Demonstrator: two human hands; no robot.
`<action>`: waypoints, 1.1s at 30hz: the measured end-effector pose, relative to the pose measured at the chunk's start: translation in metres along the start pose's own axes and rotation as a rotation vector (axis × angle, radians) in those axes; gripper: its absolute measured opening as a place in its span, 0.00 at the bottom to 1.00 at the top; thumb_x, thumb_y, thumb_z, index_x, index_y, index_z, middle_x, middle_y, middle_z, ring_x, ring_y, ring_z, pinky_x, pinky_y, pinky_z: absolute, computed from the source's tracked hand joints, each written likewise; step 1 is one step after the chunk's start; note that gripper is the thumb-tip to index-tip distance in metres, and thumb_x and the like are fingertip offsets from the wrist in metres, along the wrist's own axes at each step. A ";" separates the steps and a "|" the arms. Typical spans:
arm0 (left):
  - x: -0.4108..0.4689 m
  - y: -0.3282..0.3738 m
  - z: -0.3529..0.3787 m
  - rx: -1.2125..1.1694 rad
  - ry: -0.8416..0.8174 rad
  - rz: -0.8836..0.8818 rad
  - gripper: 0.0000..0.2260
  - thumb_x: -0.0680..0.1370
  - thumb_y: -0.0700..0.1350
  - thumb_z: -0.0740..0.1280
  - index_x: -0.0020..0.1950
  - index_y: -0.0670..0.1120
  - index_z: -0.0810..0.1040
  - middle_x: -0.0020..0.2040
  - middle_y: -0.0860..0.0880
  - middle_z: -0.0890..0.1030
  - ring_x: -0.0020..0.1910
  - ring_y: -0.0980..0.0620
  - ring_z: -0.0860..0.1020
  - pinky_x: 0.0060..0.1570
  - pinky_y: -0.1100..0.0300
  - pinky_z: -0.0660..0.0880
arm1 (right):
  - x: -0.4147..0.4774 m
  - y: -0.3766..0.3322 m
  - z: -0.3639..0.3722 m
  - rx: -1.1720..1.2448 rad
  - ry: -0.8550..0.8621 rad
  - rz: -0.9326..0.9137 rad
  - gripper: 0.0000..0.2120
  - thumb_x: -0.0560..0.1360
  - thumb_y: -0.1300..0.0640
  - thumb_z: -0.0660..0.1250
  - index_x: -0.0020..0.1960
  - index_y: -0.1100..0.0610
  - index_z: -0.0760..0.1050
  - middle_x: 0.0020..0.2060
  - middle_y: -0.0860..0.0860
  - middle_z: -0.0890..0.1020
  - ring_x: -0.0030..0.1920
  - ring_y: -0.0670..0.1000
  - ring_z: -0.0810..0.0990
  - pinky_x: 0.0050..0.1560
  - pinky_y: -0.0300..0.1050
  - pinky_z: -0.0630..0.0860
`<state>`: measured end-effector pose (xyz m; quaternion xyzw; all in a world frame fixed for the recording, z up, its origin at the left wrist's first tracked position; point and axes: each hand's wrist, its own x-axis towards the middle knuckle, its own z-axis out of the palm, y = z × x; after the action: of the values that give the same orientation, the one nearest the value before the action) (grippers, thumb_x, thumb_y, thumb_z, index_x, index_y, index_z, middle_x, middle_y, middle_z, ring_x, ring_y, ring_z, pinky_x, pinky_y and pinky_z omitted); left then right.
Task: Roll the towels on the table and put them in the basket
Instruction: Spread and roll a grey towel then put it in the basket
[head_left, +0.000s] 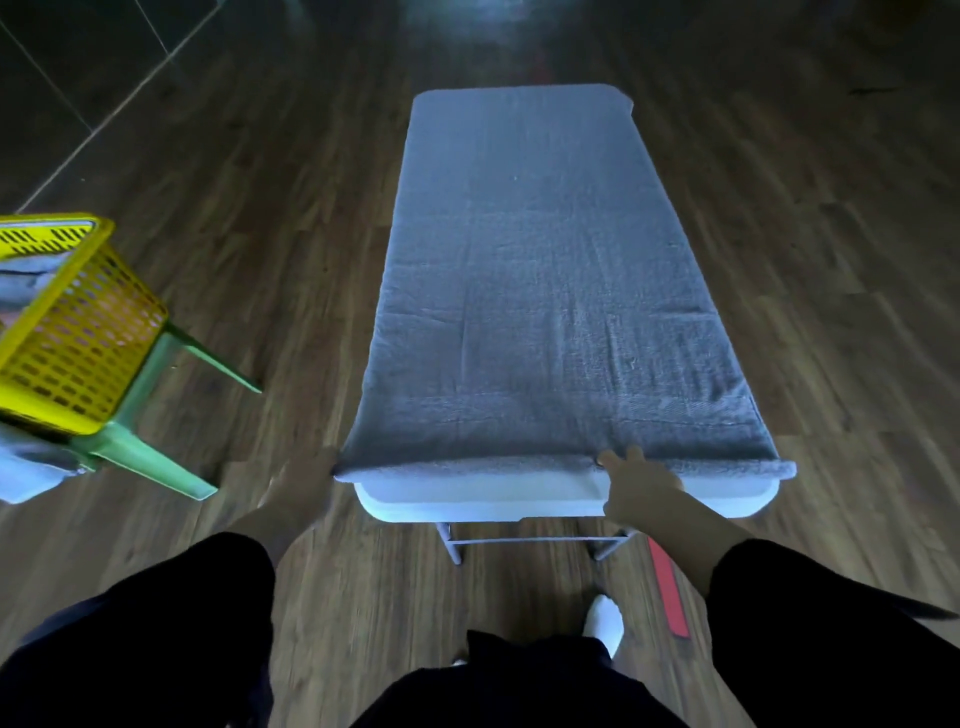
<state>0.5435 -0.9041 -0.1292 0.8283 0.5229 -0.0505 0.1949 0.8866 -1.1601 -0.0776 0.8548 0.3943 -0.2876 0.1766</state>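
The long grey terry towel (550, 291) lies flat on the white folding table (467, 499) in the centre of the frame, and its near edge is rolled a little. The right hand (641, 488) touches this roll with relaxed fingers. The left hand (306, 483) is at the roll's left end, too blurred to tell its grip. The yellow slotted plastic basket (78, 338) stands at the left edge.

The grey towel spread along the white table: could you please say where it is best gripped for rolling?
Grip the grey towel by its near short edge, coming from the near end of the white table. That edge already lies curled into a thin roll across the width, so gripping near both corners probably suits.
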 end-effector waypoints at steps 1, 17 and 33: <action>-0.001 0.000 -0.007 0.043 -0.004 0.038 0.08 0.70 0.44 0.57 0.41 0.54 0.75 0.42 0.46 0.81 0.44 0.40 0.80 0.42 0.50 0.76 | 0.001 0.000 -0.001 -0.001 -0.005 0.001 0.30 0.78 0.58 0.63 0.75 0.47 0.55 0.74 0.57 0.56 0.55 0.59 0.76 0.49 0.50 0.76; -0.034 0.090 -0.001 0.074 0.100 0.221 0.14 0.78 0.47 0.64 0.64 0.52 0.76 0.61 0.49 0.75 0.61 0.45 0.70 0.56 0.49 0.71 | 0.000 0.020 0.011 -0.012 0.220 -0.084 0.25 0.75 0.56 0.63 0.70 0.46 0.63 0.67 0.53 0.67 0.63 0.57 0.72 0.57 0.52 0.75; 0.000 0.094 0.005 0.111 -0.053 0.284 0.19 0.72 0.33 0.60 0.60 0.46 0.76 0.59 0.46 0.77 0.59 0.44 0.74 0.53 0.52 0.72 | 0.029 0.124 0.010 -0.066 0.392 0.022 0.17 0.75 0.63 0.62 0.64 0.56 0.70 0.58 0.55 0.75 0.51 0.58 0.80 0.48 0.52 0.79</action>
<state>0.6278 -0.9417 -0.1086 0.9018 0.3917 -0.0729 0.1677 0.9944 -1.2257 -0.0943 0.8925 0.4208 -0.1007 0.1274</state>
